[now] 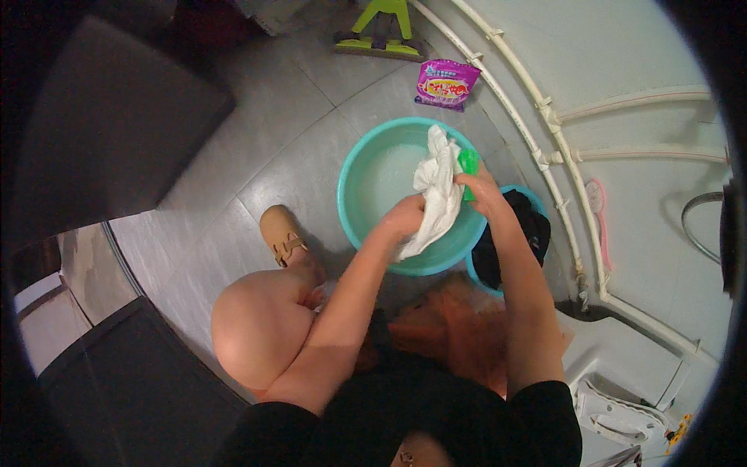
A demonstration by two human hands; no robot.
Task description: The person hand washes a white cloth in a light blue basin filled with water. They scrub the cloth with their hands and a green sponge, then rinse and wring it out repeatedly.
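A turquoise plastic basin with cloudy water stands on the floor before me. Over it, a bunched white cloth stretches between my hands. My left hand grips the cloth on its near left side, fingers curled into the fabric. On the right, my right hand holds a green brush or similar plastic tool against the cloth's edge; its underside is hidden. Behind my right forearm, a smaller blue basin holds dark cloth.
A purple detergent bag lies beyond the basin, near a green squeeze mop head. White pipes run along the right wall, with a pink brush beside them. A white sink or tub is at lower right.
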